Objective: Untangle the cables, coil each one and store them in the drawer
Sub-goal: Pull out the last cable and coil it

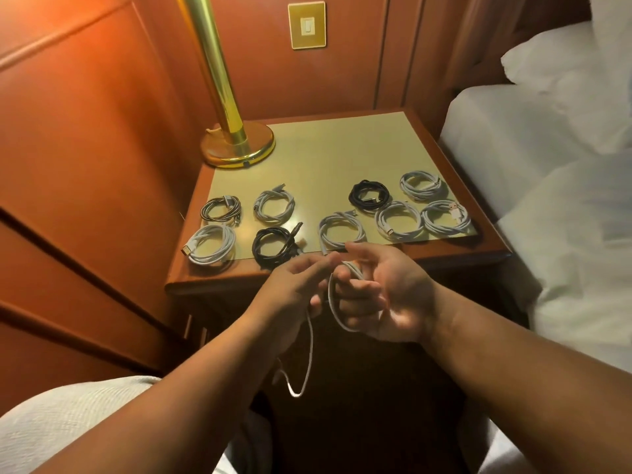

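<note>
Both bare forearms reach forward — left hand (294, 285) fingers curled and pinching, right hand (386, 295) palm-up, fingers loosely curled.

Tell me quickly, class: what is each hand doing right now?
Left hand: fingers pinch the white cable, which hangs below in a loop.
Right hand: fingers curled round a loop of the same white cable.

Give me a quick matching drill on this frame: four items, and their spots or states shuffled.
Items:
1. brass lamp base
2. white cable being coiled
3. wall switch plate
4. striped black-and-white coil

Places or states:
A. on the panel above the nightstand
B. far-left back row of coils
C. back left corner of the nightstand top
D. held in both hands, partly hanging

Pairs: 1-C, 2-D, 3-A, 4-B
</note>
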Available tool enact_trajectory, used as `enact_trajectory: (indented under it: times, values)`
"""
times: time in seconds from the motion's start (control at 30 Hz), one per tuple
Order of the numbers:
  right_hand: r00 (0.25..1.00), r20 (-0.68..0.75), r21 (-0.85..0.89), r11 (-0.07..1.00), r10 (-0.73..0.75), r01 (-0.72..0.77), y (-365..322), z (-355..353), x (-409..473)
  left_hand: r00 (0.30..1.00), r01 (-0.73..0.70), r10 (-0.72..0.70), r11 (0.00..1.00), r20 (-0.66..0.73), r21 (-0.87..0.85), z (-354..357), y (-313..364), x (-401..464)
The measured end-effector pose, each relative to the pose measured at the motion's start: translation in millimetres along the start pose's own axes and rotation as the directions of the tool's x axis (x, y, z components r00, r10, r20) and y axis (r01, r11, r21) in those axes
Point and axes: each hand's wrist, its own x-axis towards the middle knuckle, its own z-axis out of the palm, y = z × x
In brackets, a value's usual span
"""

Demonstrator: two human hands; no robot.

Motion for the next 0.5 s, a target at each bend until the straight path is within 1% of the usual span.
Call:
enact_trajectory:
  times: [0.03,0.1,0.17,0.2,0.27,0.33,0.37,0.4,0.43,0.47,0.5]
  values:
    - [1.0,0.022,0.045,0.999,-0.022,0.021,3.2,0.4,-0.4,0.999,0.042,-0.04,0.997,0.026,-0.061,3.3,-2.4,-1.5]
    - [0.997,0.027,0.08,0.994,-0.079,0.077,8.3,2.6,-1.9,0.99,0.134,-0.128,0.979,0.053,-0.155,11.7,-6.0,-5.4]
    - [0.99,-0.017,0.05,0.989,-0.142,0.142,11.3,6.9,-3.8,0.981,0.193,-0.189,0.958,0.041,-0.212,19.9,-6.4,-9.5]
    - [0.981,-0.057,0.028,0.982,-0.184,0.186,11.7,8.5,-4.4,0.98,0.198,-0.196,0.956,0.031,-0.216,22.5,-6.7,-10.1]
    - [0.953,-0.093,-0.014,0.957,-0.288,0.288,9.8,11.1,-5.6,0.981,0.191,-0.192,0.969,0.008,-0.155,23.5,-9.7,-8.4]
    - [0.926,-0.026,-0.104,0.922,-0.377,0.373,5.0,12.3,-6.5,0.98,0.195,-0.197,0.979,-0.013,-0.063,21.6,-12.3,-5.6]
    - [0.909,0.003,-0.194,0.891,-0.418,0.41,1.7,11.7,-6.9,0.979,0.205,-0.205,0.978,-0.012,-0.038,20.5,-13.5,-4.7]
    - [0.884,0.008,-0.34,0.83,-0.468,0.443,-1.6,9.9,-7.1,0.978,0.21,-0.21,0.978,0.011,-0.013,19.8,-13.7,-5.1]
    - [0.845,-0.003,-0.531,0.717,-0.534,0.451,-4.7,7.8,-7.8,0.978,0.203,-0.204,0.978,0.033,0.047,19.0,-14.3,-5.0]
    - [0.795,0.001,-0.72,0.551,-0.607,0.422,-7.6,5.4,-8.6,0.98,0.184,-0.191,0.975,0.048,0.122,19.7,-13.7,-4.9]
    - [0.754,0.034,-0.854,0.373,-0.657,0.363,-10.3,3.2,-8.9,0.984,0.151,-0.165,0.969,0.061,0.196,20.1,-12.3,-4.8]
